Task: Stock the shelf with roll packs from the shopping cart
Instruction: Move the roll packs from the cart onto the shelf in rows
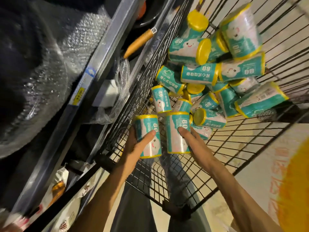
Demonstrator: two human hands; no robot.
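You have one roll pack in each hand, low in the middle of the frame, inside the cart (234,148). The left pack (148,136) stands with its long side running up and down the frame, a yellow end at the top. Your left hand (135,148) is wrapped around it from below, thumb across the front, so it holds the pack tight. The right pack (178,131) sits just beside it, also long side up and down. Your right hand (192,139) curls on it from the lower right, thumb on the front; the other fingers are hidden behind the pack. The two packs are near each other but I cannot tell if they touch. The pile (217,72) of other packs lies higher in the frame, in the far corner of the cart, pointing every which way. The shelf (93,67) runs along the left of the frame, past the cart's wire wall. So the shelf is closer to your left hand. I think the next move is to lift both packs up over the wire wall and swing them left, left hand first.
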